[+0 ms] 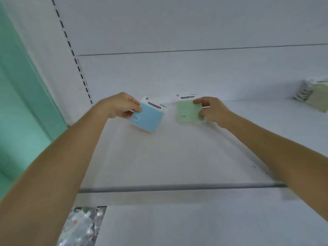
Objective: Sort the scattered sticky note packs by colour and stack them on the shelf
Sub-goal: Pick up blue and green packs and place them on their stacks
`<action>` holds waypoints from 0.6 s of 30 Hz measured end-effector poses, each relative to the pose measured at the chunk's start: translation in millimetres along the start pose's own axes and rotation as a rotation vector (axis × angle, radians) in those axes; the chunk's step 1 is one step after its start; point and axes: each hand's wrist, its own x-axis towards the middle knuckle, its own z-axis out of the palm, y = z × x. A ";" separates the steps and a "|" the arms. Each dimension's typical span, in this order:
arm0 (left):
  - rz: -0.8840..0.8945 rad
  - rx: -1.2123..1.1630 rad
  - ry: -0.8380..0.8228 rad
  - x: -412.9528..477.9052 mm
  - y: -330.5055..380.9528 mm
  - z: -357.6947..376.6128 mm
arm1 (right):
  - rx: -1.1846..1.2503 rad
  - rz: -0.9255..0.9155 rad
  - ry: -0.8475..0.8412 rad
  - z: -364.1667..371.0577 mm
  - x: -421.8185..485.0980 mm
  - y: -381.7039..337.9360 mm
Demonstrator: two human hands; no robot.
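Note:
My left hand (120, 105) grips a blue sticky note pack (149, 118) by its left edge, tilted, just above the white shelf (177, 157) near its back left. My right hand (211, 109) holds a green sticky note pack (188, 111) by its right edge, close to the shelf's back wall. Both packs have a white header card with a black label. The two packs are apart, the blue one to the left of the green one. Whether either pack touches the shelf I cannot tell.
A stack of pale yellow-green packs (314, 95) sits on the shelf at the far right. The shelf's grey front rail (177, 187) runs across below my arms. A slotted upright (78, 64) and a green wall (21, 103) stand at the left. Clear-wrapped goods (81, 226) lie below.

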 end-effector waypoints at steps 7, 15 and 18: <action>0.120 -0.328 -0.062 2.2 39.2 58.0 | 0.032 0.021 0.244 -61.3 -48.1 28.5; 0.306 -0.401 -0.129 -13.8 137.5 169.7 | 0.191 0.052 0.478 -175.5 -99.8 81.7; 0.341 -0.444 -0.136 -20.1 173.2 223.1 | 0.203 0.070 0.531 -225.4 -122.7 107.1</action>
